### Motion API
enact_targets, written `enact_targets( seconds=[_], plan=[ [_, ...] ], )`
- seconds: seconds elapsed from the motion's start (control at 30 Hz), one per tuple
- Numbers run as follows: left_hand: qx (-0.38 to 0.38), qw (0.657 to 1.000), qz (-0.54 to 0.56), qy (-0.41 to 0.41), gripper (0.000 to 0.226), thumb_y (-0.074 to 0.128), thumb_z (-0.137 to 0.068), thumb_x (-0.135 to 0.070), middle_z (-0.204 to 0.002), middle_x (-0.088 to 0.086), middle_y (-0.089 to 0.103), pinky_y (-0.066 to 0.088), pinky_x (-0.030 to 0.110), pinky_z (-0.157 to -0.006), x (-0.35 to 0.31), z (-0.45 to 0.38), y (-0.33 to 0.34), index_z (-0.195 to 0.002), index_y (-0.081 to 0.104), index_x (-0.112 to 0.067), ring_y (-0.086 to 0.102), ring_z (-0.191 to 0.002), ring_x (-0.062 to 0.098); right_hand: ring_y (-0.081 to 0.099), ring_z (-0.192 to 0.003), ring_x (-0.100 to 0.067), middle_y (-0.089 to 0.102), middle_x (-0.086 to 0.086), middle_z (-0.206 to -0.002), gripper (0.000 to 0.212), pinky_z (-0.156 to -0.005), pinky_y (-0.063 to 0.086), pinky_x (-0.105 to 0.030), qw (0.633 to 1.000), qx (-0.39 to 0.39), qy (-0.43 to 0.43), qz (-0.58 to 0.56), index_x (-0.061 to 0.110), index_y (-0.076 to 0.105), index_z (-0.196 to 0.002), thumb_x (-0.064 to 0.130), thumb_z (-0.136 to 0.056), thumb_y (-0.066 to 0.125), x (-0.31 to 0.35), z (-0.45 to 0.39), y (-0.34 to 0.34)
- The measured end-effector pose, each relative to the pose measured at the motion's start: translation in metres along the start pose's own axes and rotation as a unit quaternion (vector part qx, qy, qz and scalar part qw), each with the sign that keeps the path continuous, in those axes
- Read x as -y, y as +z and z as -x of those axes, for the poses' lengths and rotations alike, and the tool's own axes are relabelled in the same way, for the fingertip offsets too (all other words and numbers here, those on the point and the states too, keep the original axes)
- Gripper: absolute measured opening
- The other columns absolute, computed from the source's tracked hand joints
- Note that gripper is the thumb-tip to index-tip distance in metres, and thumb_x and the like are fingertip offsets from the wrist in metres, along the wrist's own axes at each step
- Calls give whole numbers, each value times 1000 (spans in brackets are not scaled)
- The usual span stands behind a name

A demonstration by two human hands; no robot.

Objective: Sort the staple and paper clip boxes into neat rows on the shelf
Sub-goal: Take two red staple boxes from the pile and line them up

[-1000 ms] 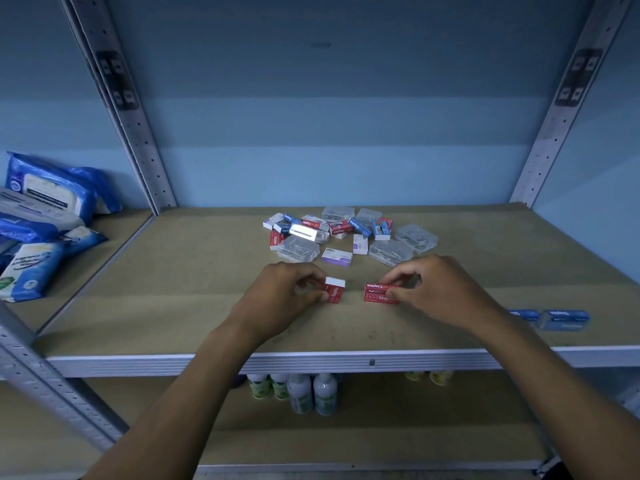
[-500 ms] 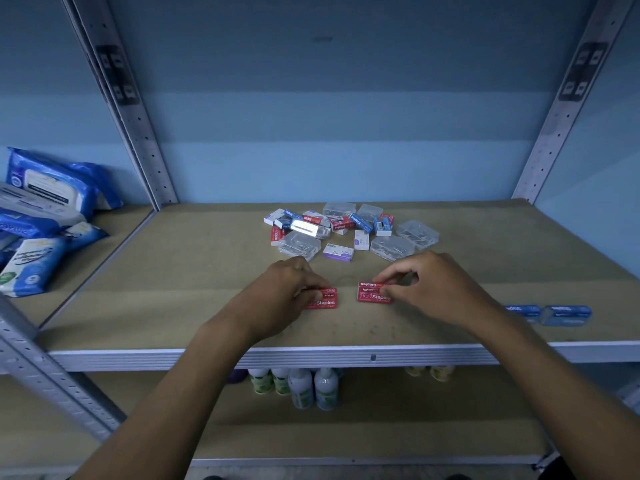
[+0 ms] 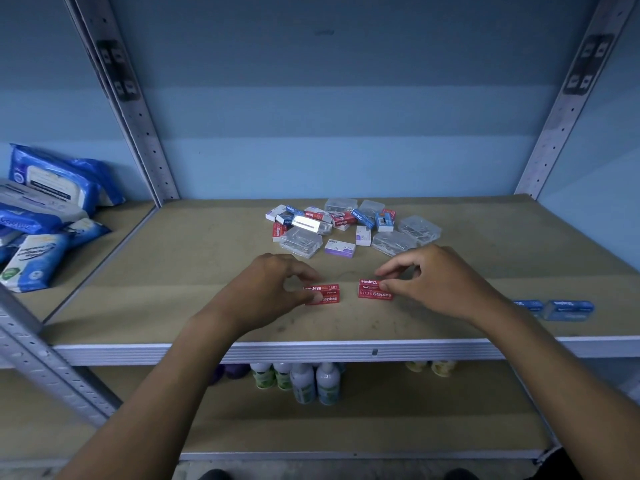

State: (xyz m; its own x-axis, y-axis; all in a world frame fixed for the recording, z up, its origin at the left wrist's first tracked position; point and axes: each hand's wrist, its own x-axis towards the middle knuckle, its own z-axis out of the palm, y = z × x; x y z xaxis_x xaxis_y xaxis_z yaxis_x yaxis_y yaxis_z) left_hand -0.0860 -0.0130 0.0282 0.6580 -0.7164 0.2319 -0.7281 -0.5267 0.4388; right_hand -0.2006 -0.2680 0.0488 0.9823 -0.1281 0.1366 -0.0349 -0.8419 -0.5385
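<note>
- Left hand (image 3: 266, 289) pinches left red cardboard staples box (image 3: 323, 294); right hand (image 3: 433, 278) pinches right red cardboard staples box (image 3: 374, 289); both flat on tan shelf board (image 3: 173, 271).
- Jumbled pile of small boxes (image 3: 346, 226) just behind; two blue boxes (image 3: 554, 309) near front edge, right.

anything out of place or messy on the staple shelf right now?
Yes. Behind the hands, a loose heap of boxes sits unsorted: red, blue and purple staple boxes and clear paper clip cases at mixed angles, some overlapping. Only two red Staples boxes lie squared up near the front edge, with two blue boxes far right.
</note>
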Motion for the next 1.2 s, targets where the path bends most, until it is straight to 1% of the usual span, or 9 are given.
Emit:
enact_targets(
  seconds=[0.13,0.33,0.43,0.57,0.67,0.8,0.93,1.03,1.2],
  plan=[
    [0,1000,3,2,18,72,-85,-37,-100,-18,72,45,13,-76,-6,-2,4,-103,76,-34,61,-92,2,55,-67,21,69,24,-75,12,-61,38,-3,1000,4,-2,13,33,81,-96,29,-87,77,3,0,2],
    [-19,1000,17,3,16,71,-86,-37,-96,-21,73,40,3,-71,-18,-5,6,-100,77,-33,61,-88,-5,53,-63,21,61,34,-62,10,-56,37,-5,1000,-9,2,27,37,80,-92,30,-87,76,-1,2,-2],
    [-24,999,28,10,15,71,-86,-37,-93,-22,73,41,4,-71,-25,-6,8,-98,78,-33,62,-88,-7,58,-71,18,70,25,-77,9,-59,37,-6,999,-16,-3,33,38,80,-92,32,-86,77,-8,7,-10],
    [-17,999,42,23,14,71,-85,-38,-91,-22,74,43,4,-71,-38,-9,14,-96,78,-34,63,-87,-9,63,-92,8,74,24,-90,10,-77,45,-11,999,-28,8,39,39,81,-93,37,-84,78,-20,16,-24],
    [-13,998,56,34,13,72,-84,-37,-90,-22,74,45,8,-72,-49,-12,19,-95,78,-33,63,-86,-7,60,-90,16,73,27,-89,10,-69,39,-1,999,-25,16,45,40,81,-94,36,-85,78,-26,27,-36],
    [0,997,53,53,15,72,-84,-38,-92,-22,73,44,6,-72,-62,-17,26,-97,78,-32,63,-88,-7,60,-73,16,75,20,-93,11,-56,41,-5,998,-19,38,43,38,81,-96,36,-85,78,-35,42,-49],
    [5,996,60,69,12,72,-85,-35,-90,-20,74,42,3,-70,-75,-23,37,-94,79,-30,63,-86,-8,62,-84,10,75,21,-92,11,-62,41,-3,997,-25,53,59,42,81,-92,38,-82,79,-47,53,-57],
    [15,996,62,69,12,72,-85,-36,-91,-21,74,43,6,-70,-81,-27,46,-94,78,-32,64,-86,-6,65,-88,3,76,20,-91,11,-71,48,-12,996,-27,59,64,42,81,-91,36,-82,79,-53,58,-60],
    [21,995,55,77,13,72,-84,-38,-90,-19,74,44,8,-69,-88,-31,55,-95,78,-33,63,-85,-4,61,-80,14,76,19,-89,12,-62,40,-5,997,-14,50,51,39,82,-91,32,-82,80,-58,63,-64]
  ],
)
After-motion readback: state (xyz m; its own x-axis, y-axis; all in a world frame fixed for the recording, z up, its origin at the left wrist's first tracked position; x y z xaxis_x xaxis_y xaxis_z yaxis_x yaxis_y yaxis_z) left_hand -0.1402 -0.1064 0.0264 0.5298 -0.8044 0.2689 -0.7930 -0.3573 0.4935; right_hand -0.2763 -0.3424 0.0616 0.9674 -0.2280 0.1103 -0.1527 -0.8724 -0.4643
